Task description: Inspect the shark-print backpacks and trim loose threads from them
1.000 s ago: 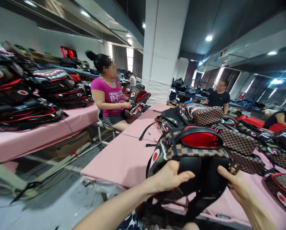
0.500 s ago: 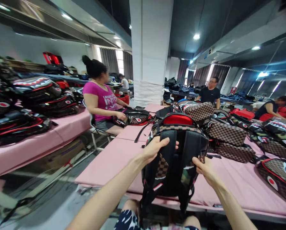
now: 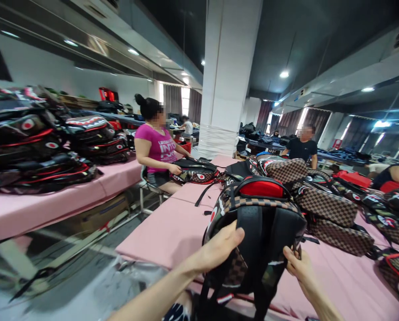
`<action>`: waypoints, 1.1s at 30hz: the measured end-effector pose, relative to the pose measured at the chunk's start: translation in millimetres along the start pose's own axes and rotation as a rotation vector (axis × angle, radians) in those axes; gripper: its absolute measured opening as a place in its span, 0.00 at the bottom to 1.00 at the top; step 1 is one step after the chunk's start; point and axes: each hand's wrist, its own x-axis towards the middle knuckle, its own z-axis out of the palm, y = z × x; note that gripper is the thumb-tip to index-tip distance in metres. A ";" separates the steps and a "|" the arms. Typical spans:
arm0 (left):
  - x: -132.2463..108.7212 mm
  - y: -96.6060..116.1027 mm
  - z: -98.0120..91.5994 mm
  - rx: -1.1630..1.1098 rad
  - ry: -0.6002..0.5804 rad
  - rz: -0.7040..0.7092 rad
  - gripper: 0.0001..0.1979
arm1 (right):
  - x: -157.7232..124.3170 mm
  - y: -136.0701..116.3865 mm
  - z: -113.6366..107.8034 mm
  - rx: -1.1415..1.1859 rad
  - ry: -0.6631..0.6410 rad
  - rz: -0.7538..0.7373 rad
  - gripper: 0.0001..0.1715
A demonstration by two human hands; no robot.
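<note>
A black backpack (image 3: 268,227) with brown checkered trim stands upright at the near edge of the pink table, its strap side facing me. Its red top panel (image 3: 261,188) shows beneath the carry handle. My left hand (image 3: 221,247) is closed round the left shoulder strap, thumb on top and fingers hidden behind it. On the other side, my right hand (image 3: 297,263) pinches the backpack's side edge near the right strap. The lower strap ends hang down over the table's front edge.
Checkered backpacks (image 3: 329,205) are piled to the right on the pink table (image 3: 166,227). More backpacks (image 3: 35,147) lie stacked on another table at left. A co-worker in a pink shirt (image 3: 159,145) sits beyond, handling a bag. A white pillar (image 3: 229,84) stands behind.
My view has turned, so the scene sits lower and farther right. Both hands keep hold of the backpack, which leans slightly differently.
</note>
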 end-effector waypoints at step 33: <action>-28.3 21.0 10.2 -0.199 0.149 -0.039 0.18 | -51.3 -57.5 7.4 0.298 0.043 -0.272 0.20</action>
